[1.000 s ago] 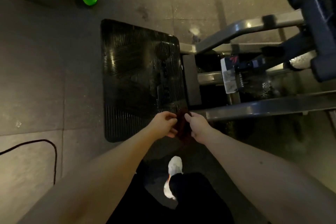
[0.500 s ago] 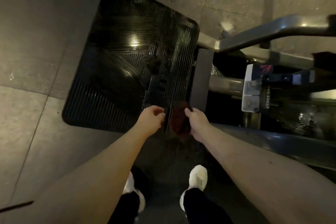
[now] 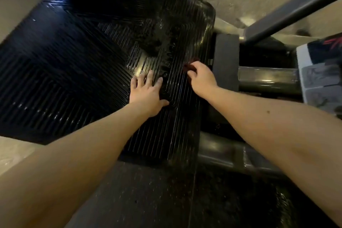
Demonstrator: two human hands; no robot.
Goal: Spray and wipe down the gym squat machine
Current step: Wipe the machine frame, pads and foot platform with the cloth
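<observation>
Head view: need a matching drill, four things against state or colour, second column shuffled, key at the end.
1. left hand
2. right hand
3. cloth
4. footplate

A. dark red, bunched
B. black, ribbed, glossy
C. fingers spread flat on the footplate
D. pinching the cloth

Pairs: 1-C, 2-D, 3-A, 4-B

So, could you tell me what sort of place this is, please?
Most likely a gym: a ribbed black footplate beside grey steel frame tubes, on speckled rubber flooring. The right hand grips a dark cloth on it.
</observation>
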